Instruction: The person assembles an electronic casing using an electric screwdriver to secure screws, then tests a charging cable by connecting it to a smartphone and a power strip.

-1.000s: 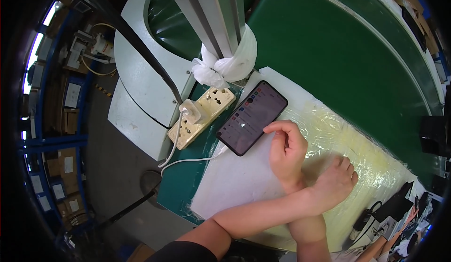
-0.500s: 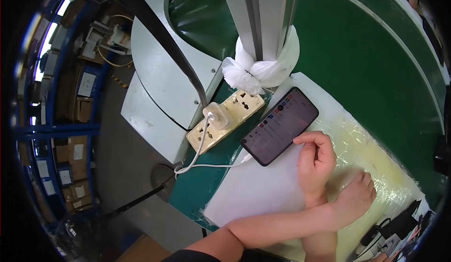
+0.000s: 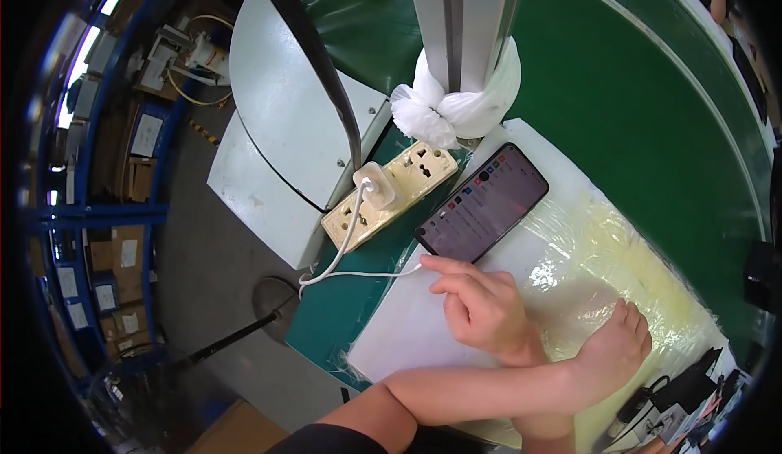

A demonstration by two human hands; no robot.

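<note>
My forearms cross, the left over the right. My right hand [image 3: 482, 306] is by the lower end of a dark smartphone [image 3: 486, 201] with its screen lit. Its index finger stretches out to where the white charging cable [image 3: 383, 274] meets the phone; whether it touches is unclear. The thumb and other fingers are bent and grip nothing visible. Further right, my left hand [image 3: 612, 358] rests loosely curled on a flat pack [image 3: 582, 242] wrapped in clear film, with its palm hidden. The phone lies on the pack's white side.
A cream power strip [image 3: 436, 169] holds a charger plug [image 3: 379, 189]. Behind it, a white bag [image 3: 468, 120] is tied around a metal post [image 3: 456, 22]. A black pole [image 3: 314, 51] crosses the upper left. Dark items [image 3: 688, 389] lie lower right; shelves with boxes [image 3: 126, 267] stand left.
My right hand has moved left and toward me, from the phone's right edge to its lower end by the cable. My left hand stays nearly in place. The view has shifted slightly.
</note>
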